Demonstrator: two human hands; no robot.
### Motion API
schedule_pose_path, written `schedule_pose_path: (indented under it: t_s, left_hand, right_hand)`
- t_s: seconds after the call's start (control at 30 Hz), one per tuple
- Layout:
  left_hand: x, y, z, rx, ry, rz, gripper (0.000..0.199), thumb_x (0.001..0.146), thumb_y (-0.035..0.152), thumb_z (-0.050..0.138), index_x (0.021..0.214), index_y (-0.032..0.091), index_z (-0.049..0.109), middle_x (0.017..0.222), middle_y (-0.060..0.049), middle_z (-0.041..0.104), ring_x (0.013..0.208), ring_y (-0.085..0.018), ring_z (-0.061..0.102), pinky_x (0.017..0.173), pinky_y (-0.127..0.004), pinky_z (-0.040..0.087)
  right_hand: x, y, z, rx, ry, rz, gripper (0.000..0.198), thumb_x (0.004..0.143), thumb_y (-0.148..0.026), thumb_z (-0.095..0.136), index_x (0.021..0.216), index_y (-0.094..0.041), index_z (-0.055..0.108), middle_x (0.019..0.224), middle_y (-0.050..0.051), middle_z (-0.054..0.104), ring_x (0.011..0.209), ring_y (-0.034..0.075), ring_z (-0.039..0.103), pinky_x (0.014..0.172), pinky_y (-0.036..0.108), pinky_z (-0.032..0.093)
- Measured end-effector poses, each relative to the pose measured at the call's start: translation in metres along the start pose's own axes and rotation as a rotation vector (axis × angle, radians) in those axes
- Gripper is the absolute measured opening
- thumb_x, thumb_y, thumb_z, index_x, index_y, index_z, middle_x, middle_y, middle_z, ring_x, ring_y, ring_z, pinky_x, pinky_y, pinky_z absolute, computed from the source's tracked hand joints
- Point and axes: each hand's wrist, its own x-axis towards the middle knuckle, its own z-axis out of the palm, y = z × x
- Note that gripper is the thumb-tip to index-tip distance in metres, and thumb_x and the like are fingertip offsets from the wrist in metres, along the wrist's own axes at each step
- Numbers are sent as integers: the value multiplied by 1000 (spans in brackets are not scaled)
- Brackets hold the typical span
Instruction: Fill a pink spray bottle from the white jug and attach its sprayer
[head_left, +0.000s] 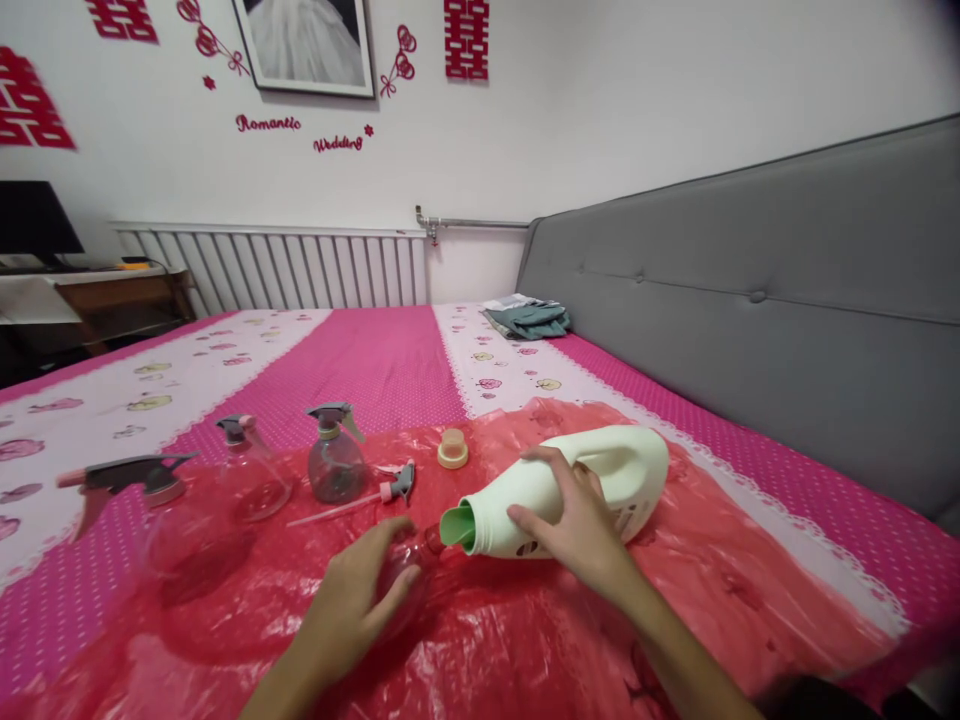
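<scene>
My right hand (574,515) grips a pale green detergent jug (634,465), which lies tilted low with its green spout (459,526) facing left. Fingers of my left hand (360,585) are curled round a clear spray bottle (405,585) that has no sprayer on it. Its open neck (433,541) is right at the spout; whether they touch, and whether liquid flows, I cannot tell. Behind my left hand lies a loose grey and pink spray head (397,487) with its thin tube. The jug's cap (452,452) sits farther back.
To the left stand a grey-tinted spray bottle (336,470), a clear one (255,475) and a larger one (195,545) with a long nozzle. Red plastic sheeting (525,650) covers the bed's front. A grey headboard (712,270) borders the right; folded clothes (531,320) lie farther back.
</scene>
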Motion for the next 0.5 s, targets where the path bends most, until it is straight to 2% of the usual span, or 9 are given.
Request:
schedule_pose_path:
  t_s: [0.13,0.23,0.3,0.37,0.5]
  left_hand:
    - [-4,-8,6,9,40,17,37,107,48,59,138,29,65,127,-16,83,110,-38,83,95,-55,67]
    - [-5,-3,3,36,21,-3,37,107,47,59,139,30,64,129,-13,84,110,-38,83,94,-53,68]
    - [-5,5,-2,48,27,-8,35,107,49,57,136,30,65,127,-12,84,108,-37,84,92,-52,68]
    - [-4,12,-6,50,-25,-13,36,107,50,56,136,28,64,129,-13,83,112,-37,83,96,-52,67]
    - [-3,23,-10,35,-74,-19,39,106,46,58,139,26,62,135,-15,81,119,-38,81,99,-53,65]
  right_hand:
    - [-1,1,3,9,23,-3,61,77,-40,81,136,-34,70,119,10,65,128,38,53,117,57,44]
    - [-3,4,2,18,36,4,60,76,-39,81,135,-35,71,120,10,66,129,39,53,117,58,44]
    - [-5,6,0,22,33,3,60,77,-43,82,135,-35,70,121,10,67,129,39,53,117,58,44]
    - [-8,9,-1,24,21,2,60,80,-50,79,137,-35,69,123,10,67,128,39,52,117,58,43]
    - [-11,22,-3,20,61,-9,72,91,-64,67,155,-35,54,153,10,60,134,38,50,120,61,39]
